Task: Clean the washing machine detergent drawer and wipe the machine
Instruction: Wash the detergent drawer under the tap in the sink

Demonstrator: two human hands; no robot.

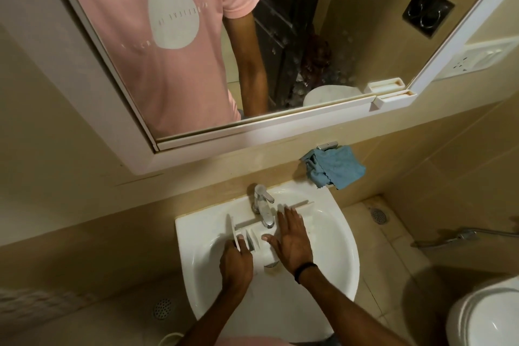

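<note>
- Detergent drawer (247, 236) is lying inside the bowl of the white sink (196, 233), stretching from near left to far right, with its far part passing under the tap (264, 205).
- The bowl's curved wall is closing in around the drawer on every side, leaving a little open room to the right and on the near side, above the drain hole.
- The tap's spout is hanging just over the drawer's middle, so there is little room above it there.
- The sink's far edge is sitting against the tiled wall, below the mirror (280, 132).
- A blue cloth (334, 168) is hanging on the wall, far right of the tap and apart from it.
- A toilet (488, 317) is crowding the near right corner.
- The drawer is looking white and glossy, with a flat front panel standing upright at its left end and thin dividers splitting it into compartments.
- The left hand (236, 264) is gripping that front panel, with its fingers curled round it.
- The right hand (292, 241) is lying flat over the drawer's right part with straight, spread fingers; I cannot tell whether it is pressing down.
</note>
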